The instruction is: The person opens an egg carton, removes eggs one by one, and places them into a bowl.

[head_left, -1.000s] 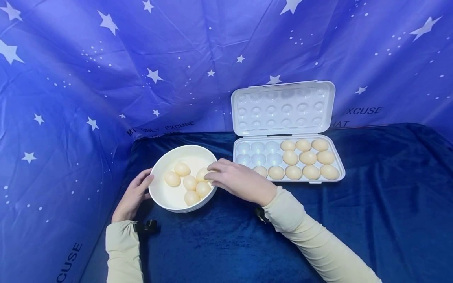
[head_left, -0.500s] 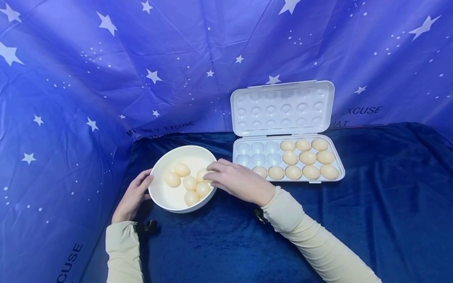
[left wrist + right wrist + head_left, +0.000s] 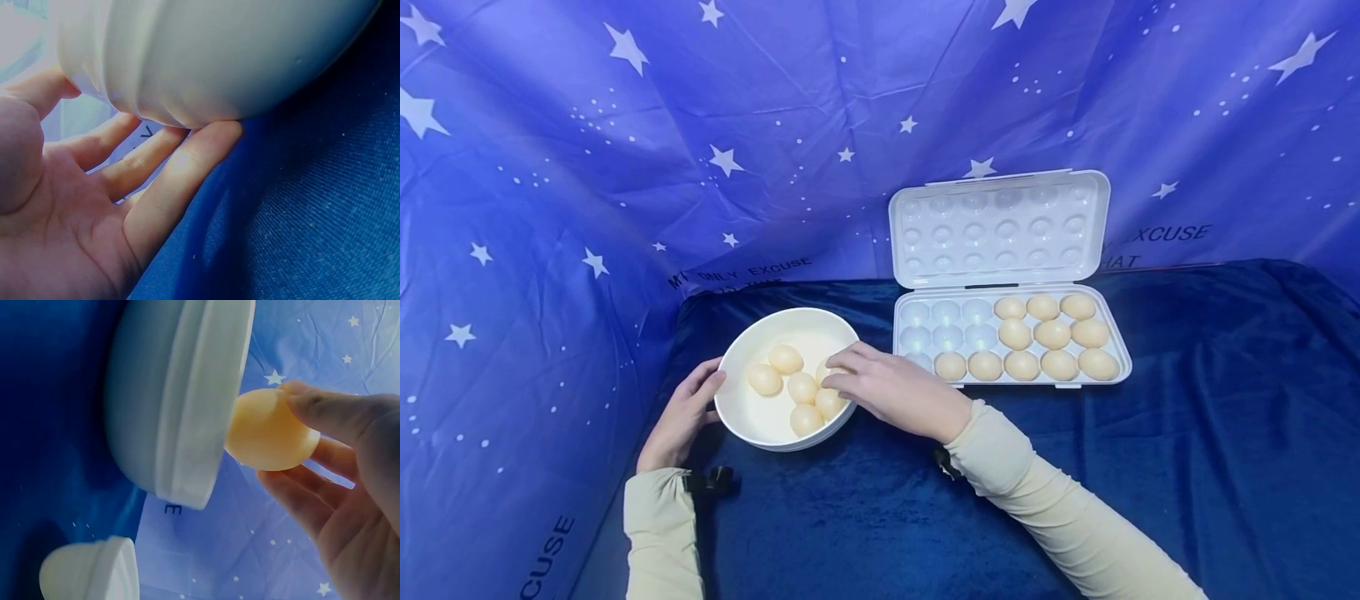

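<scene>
A white bowl [image 3: 735, 408] with several pale brown eggs [image 3: 765, 380] in it stands left of centre. At its left side my left hand [image 3: 679, 417] holds it, thumb at the rim and fingertips against the outer wall, as the left wrist view shows of these fingers [image 3: 187, 165]. Over the bowl's right rim, my right hand [image 3: 895, 390] pinches an egg [image 3: 269, 431] between thumb and fingers. In the right wrist view this egg shows just above the rim. From the head, the fingers partly cover it.
An egg carton [image 3: 1123, 362] lies open to the right, its lid [image 3: 1000, 242] raised at the back. Several eggs fill its right and front cups; bare cups [image 3: 947, 325] are at the left. Behind stands a blue star-printed curtain [image 3: 812, 100]. Dark blue cloth [image 3: 850, 525] covers the table.
My right hand has shifted slightly left over the bowl, uncovering the carton's front left corner. The left hand and bowl have stayed in place.
</scene>
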Available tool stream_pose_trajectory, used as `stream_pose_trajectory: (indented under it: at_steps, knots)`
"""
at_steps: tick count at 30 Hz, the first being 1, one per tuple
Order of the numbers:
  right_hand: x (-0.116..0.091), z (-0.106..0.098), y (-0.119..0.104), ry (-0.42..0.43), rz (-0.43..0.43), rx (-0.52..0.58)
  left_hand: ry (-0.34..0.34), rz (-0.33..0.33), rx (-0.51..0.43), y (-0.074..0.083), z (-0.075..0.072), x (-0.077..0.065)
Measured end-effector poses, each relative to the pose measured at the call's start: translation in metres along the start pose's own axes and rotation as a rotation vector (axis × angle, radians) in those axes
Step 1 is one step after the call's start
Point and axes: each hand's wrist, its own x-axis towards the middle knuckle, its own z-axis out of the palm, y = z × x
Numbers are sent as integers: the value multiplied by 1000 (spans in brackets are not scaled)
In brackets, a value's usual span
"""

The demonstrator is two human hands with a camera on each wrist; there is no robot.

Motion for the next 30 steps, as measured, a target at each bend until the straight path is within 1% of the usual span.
stream_pose_trajectory:
  at_steps: [4, 7, 9, 13, 15, 20, 30]
  knots:
    - [6, 10, -1, -22, -17, -16, 0, -3, -2, -1, 0, 0]
    - [8, 18, -2, -46, -26, -2, -3, 0, -5, -2, 0, 0]
    - [8, 23, -2, -53, -23, 33, -5, 6, -5, -3, 0, 0]
    - [8, 29, -1, -39, -1, 99, -5, 13, -2, -5, 0, 1]
    - [9, 30, 0, -31, 15, 112, -9, 15, -2, -4, -1, 2]
    - [9, 32, 2, -47, 33, 91, -13, 17, 3, -2, 0, 3]
    - [7, 31, 1, -59, 22, 69, -9, -3, 19, -3, 0, 1]
